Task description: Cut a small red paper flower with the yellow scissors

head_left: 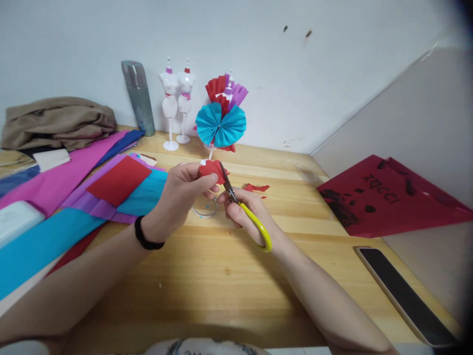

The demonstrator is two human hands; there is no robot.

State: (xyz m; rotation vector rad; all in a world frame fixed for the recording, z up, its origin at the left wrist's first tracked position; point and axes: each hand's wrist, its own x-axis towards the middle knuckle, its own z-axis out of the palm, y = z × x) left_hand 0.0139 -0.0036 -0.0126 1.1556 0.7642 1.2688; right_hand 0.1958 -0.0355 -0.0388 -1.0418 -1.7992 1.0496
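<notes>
Between its thumb and fingers my left hand pinches a small piece of red paper with an uneven edge. Yellow-handled scissors are in my right hand, thumb through a handle loop. Their dark blades lie against the right edge of the red paper. Red paper scraps lie on the table just right of my hands. Below the hands, a thin pale ring shows in part on the wood.
Colourful paper sheets cover the left side. At the back stand a bottle, two small white mannequins and a third dressed in folded paper. A red bag leans at right, near a phone.
</notes>
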